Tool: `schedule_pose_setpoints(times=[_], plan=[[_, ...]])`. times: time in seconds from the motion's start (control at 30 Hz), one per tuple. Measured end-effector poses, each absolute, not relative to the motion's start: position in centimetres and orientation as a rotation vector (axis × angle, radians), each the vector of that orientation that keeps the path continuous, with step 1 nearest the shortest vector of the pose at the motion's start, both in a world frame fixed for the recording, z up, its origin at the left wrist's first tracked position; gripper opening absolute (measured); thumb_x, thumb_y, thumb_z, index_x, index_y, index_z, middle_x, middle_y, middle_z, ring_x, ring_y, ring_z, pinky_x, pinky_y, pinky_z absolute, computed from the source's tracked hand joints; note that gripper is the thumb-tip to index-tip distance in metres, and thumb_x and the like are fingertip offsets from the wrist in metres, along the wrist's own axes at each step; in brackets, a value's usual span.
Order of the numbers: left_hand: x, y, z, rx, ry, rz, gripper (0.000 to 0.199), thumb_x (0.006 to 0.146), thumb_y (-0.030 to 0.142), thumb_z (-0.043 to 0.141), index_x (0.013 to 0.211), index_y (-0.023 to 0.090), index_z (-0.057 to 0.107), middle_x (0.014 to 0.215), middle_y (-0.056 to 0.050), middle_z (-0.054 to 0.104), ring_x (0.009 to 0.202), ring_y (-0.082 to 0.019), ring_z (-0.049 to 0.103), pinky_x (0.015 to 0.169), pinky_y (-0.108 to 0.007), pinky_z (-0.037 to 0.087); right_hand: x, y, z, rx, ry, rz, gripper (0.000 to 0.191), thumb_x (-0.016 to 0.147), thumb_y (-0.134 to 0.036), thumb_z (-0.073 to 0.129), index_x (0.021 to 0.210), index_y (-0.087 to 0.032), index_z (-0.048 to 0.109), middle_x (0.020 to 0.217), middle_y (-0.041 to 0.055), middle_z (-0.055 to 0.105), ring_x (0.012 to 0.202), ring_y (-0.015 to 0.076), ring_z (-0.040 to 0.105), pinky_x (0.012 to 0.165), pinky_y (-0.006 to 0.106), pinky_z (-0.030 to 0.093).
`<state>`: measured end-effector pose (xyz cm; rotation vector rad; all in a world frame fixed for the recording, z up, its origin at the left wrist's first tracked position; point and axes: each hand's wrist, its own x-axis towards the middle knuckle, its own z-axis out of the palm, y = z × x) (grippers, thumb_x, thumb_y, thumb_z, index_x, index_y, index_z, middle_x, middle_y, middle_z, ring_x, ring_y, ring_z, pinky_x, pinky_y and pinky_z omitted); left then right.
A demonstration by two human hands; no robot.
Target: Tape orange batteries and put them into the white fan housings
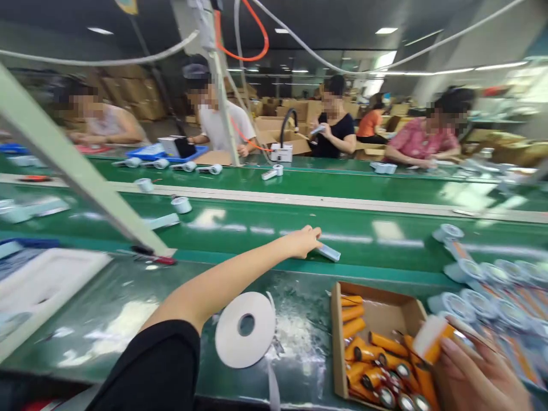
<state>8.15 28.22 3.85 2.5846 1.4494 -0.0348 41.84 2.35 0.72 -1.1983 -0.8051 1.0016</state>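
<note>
**Left arm stretched over the green belt, right hand pinching an orange cell**

Nearest, at the right, the right hand (pixel 479 365) was raised beside an open cardboard box (pixel 338 342), its thumb and fingers clamped on an orange cell (pixel 445 341) with a white face turned up. More orange cells (pixel 387 343) lay jumbled in the box. At the near left, a black sleeve (pixel 158 365) covered the upper part of the left arm, which ran diagonally inward, its forearm bare and nearly straight. Below that forearm, a roll of white tape (pixel 231 342) lay flat on the dark green bench (pixel 299 319).

A white tray (pixel 72 268) sat at the left, and a red-handled tool (pixel 165 260) lay by the foot of a slanted post (pixel 103 177). At the right, pale round-headed housings (pixel 458 307) lay crowded together, several with orange inside.

Farther out, the left hand (pixel 305 242) was palm down over the belt (pixel 257 228), fingers bent at the end of a pale blue piece (pixel 329 253); whether they were closed on it could not be told.

Beyond a pale divider strip (pixel 299 200), small white parts (pixel 274 171) lay on the far surface, and several people (pixel 338 128) sat along its far side.
</note>
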Motion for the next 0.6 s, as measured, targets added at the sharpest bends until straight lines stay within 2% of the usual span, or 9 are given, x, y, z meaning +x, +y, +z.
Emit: schedule_pose_setpoints(times=[0.07,0.13,0.2,0.3,0.37,0.43,0.5,0.57,0.6], plan=[[11.6,27.5,3.2,2.657,1.328,-0.086,0.039,0.071,0.009,0.076,0.106,0.027,0.076,0.135,-0.012,0.059,0.13,-0.036,0.048,0.101,-0.047,0.052,41.8,1.9,0.7,-1.194,-0.73,0.986,0.053,0.079,-0.046,0.089,0.125,-0.031,0.07,0.115,0.0109,0.075,0.102,0.0342,0.073,0.083,0.045,0.065],[13.5,27.3,3.1,2.685,1.315,-0.125,0.031,0.072,0.009,0.075,0.099,0.023,0.076,0.124,-0.017,0.064,0.127,-0.042,0.049,0.098,-0.055,0.053,41.8,2.1,0.9,-1.168,-0.726,1.027,0.058,0.077,-0.046,0.09,0.128,-0.029,0.068,0.116,0.0123,0.075,0.105,0.0372,0.073,0.083,0.048,0.065],[14.4,27.5,3.4,2.695,1.346,-0.148,0.022,0.075,0.01,0.074,0.094,0.02,0.076,0.111,-0.019,0.068,0.12,-0.042,0.055,0.096,-0.058,0.052,41.7,2.8,1.6,-1.163,-0.811,1.066,0.062,0.078,-0.046,0.09,0.131,-0.026,0.065,0.115,0.0135,0.075,0.106,0.0378,0.073,0.083,0.048,0.064],[14.9,27.7,3.8,2.713,1.405,-0.133,0.011,0.081,0.011,0.069,0.087,0.017,0.077,0.103,-0.021,0.071,0.116,-0.042,0.059,0.101,-0.061,0.047,41.4,5.7,3.3,-1.176,-1.037,1.023,0.061,0.084,-0.048,0.085,0.134,-0.023,0.061,0.115,0.0125,0.076,0.109,0.0332,0.072,0.093,0.044,0.061],[14.8,28.0,4.2,2.71,1.416,-0.124,0.008,0.081,0.011,0.07,0.08,0.017,0.076,0.099,-0.02,0.073,0.114,-0.04,0.062,0.101,-0.056,0.047,40.8,9.0,4.5,-1.183,-1.229,0.934,0.059,0.089,-0.05,0.079,0.137,-0.022,0.059,0.114,0.0105,0.076,0.109,0.0307,0.071,0.098,0.043,0.058],[14.5,28.5,4.7,2.677,1.403,-0.128,0.007,0.077,0.013,0.074,0.075,0.019,0.075,0.089,-0.014,0.074,0.103,-0.033,0.067,0.096,-0.045,0.051,39.6,13.3,5.4,-1.19,-1.442,0.86,0.053,0.094,-0.05,0.071,0.136,-0.021,0.059,0.11,0.0089,0.076,0.106,0.0292,0.071,0.096,0.041,0.058],[14.1,29.1,5.3,2.63,1.385,-0.12,0.006,0.076,0.018,0.077,0.076,0.024,0.076,0.083,-0.006,0.075,0.093,-0.025,0.07,0.09,-0.035,0.053,38.2,17.7,5.6,-1.227,-1.706,0.765,0.042,0.1,-0.044,0.058,0.135,-0.02,0.056,0.11,0.0081,0.076,0.103,0.0263,0.072,0.092,0.038,0.058],[13.8,29.5,5.9,2.584,1.37,-0.092,0.001,0.081,0.028,0.077,0.082,0.028,0.077,0.087,-0.001,0.076,0.093,-0.02,0.071,0.087,-0.028,0.052,36.8,21.3,5.3,-1.275,-1.968,0.654,0.033,0.102,-0.033,0.049,0.133,-0.02,0.054,0.109,0.0073,0.076,0.101,0.0233,0.073,0.089,0.034,0.058],[13.7,29.5,6.1,2.563,1.366,-0.074,0.004,0.085,0.032,0.075,0.086,0.028,0.077,0.091,0.0,0.077,0.095,-0.019,0.071,0.088,-0.028,0.053,36.2,22.6,5.0,-1.297,-2.077,0.603,0.03,0.102,-0.029,0.048,0.13,-0.021,0.055,0.107,0.0064,0.077,0.099,0.0227,0.073,0.088,0.032,0.057]])
